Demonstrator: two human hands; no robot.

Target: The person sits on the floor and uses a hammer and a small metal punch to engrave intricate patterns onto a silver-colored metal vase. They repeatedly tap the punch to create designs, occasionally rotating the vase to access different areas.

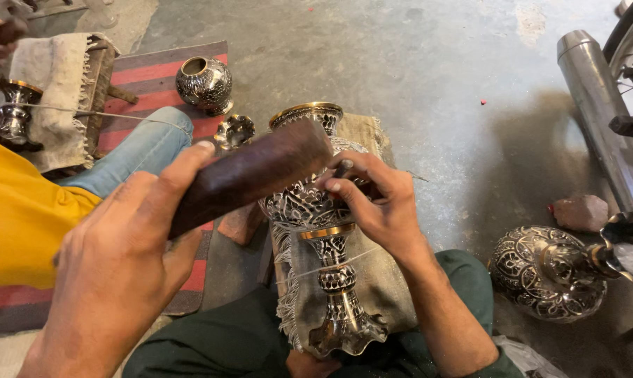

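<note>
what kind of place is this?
Probably a small floor-level metal-engraving workshop. The left hand grips a wooden mallet, the right hand holds a chisel on an engraved metal vase; a finished vase lies on the concrete floor.

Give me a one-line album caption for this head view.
Left hand raises a wooden mallet while right hand steadies a punch on an engraved vase.

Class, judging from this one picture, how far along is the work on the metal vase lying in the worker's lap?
Done: the vase is already covered in engraved pattern from rim to foot. In hand: the right hand holds a small chisel against its body, while the left hand holds a brown wooden block over it. What remains uncut cannot be told.
</note>
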